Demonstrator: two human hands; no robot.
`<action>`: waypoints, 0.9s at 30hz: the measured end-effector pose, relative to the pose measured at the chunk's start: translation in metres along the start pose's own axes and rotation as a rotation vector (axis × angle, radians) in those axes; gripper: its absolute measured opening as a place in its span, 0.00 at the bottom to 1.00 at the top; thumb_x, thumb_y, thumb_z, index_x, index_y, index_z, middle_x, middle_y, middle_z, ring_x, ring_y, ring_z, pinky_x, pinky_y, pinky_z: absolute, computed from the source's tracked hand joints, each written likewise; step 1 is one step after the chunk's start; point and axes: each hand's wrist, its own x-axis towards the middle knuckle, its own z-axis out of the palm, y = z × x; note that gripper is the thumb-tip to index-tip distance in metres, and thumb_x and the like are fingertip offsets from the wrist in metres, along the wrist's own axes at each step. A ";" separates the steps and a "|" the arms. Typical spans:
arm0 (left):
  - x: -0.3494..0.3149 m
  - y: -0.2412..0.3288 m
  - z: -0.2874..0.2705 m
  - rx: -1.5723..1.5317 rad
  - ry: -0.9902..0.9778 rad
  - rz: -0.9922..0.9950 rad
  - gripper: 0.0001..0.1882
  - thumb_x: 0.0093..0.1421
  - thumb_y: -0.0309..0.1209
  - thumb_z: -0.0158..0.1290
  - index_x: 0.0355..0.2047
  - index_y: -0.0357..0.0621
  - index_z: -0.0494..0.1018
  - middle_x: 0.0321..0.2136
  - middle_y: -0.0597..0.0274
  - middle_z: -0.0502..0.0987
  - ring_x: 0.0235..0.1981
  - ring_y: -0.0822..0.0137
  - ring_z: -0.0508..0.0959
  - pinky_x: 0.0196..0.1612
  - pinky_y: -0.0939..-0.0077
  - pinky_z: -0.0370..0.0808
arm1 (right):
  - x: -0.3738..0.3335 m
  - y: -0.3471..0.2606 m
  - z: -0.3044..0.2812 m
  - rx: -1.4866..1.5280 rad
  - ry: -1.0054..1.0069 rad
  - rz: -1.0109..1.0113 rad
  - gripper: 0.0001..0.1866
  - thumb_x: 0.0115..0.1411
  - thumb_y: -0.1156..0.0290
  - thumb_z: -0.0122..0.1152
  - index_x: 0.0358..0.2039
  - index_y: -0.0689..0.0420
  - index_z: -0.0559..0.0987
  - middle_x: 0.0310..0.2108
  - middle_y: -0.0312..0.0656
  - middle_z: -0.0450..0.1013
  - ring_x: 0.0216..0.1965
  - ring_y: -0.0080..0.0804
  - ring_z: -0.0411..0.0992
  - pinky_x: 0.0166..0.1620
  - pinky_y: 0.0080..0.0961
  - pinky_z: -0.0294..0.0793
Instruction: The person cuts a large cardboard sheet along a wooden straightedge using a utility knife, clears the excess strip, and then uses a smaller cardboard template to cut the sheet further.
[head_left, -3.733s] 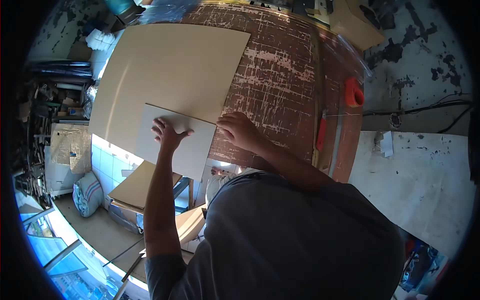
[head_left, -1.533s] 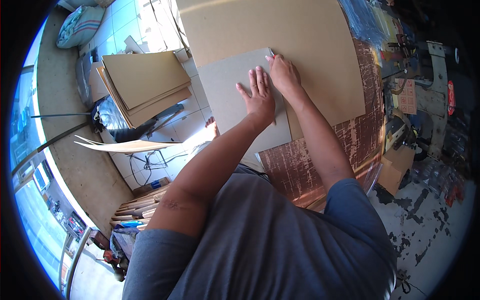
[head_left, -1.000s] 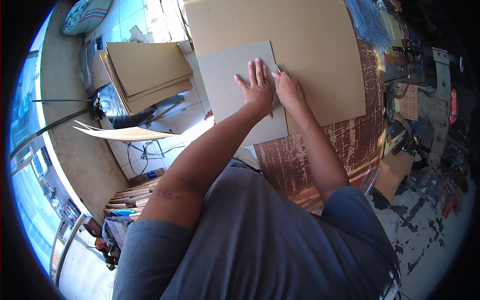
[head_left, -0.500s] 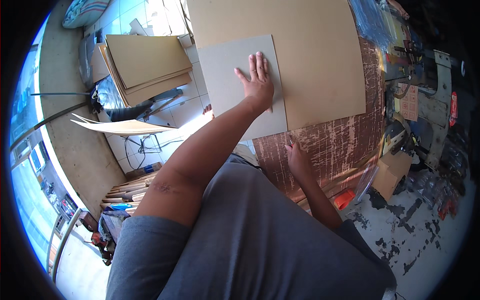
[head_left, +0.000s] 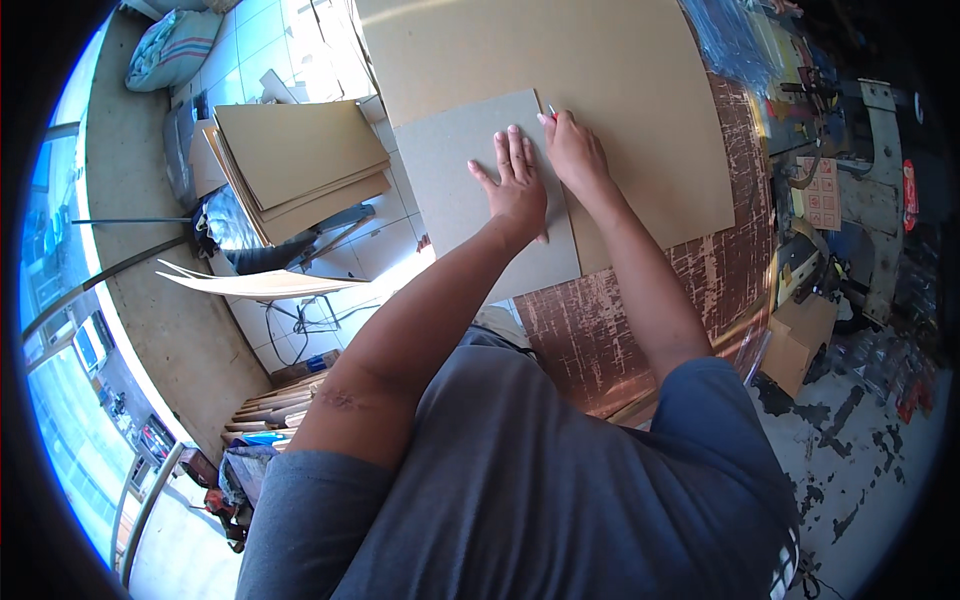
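My left hand (head_left: 517, 190) lies flat with fingers spread on a grey-brown rectangular board (head_left: 440, 140). This board rests on a larger tan sheet of cardboard (head_left: 650, 110), overlapping its near left part. Beside the smaller board's right edge, close to its far corner, my right hand (head_left: 577, 152) is closed around a slim red tool (head_left: 553, 116) with a thin tip. Most of the tool is hidden in the fingers, so its exact kind cannot be made out. Its tip points away from me, over the larger sheet.
Under the sheets is a worn reddish-brown tabletop (head_left: 620, 330). Left stand stacked cardboard sheets (head_left: 300, 150) and a few curved sheets (head_left: 260, 284). Clear plastic (head_left: 730, 45) lies at the far right corner. A metal frame (head_left: 880, 200) and an open carton (head_left: 797, 340) are on the right.
My right hand has moved away from me with the slim tool, from the near edge of the smaller board to near its far right corner. My left hand stays pressed on the board.
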 end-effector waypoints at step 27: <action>0.001 0.003 0.000 0.006 -0.003 -0.053 0.81 0.30 0.48 0.78 0.72 0.29 0.33 0.73 0.41 0.24 0.74 0.40 0.27 0.62 0.14 0.45 | -0.096 0.046 0.006 0.054 -0.200 0.001 0.22 0.72 0.54 0.45 0.36 0.61 0.75 0.34 0.66 0.76 0.38 0.66 0.75 0.40 0.57 0.74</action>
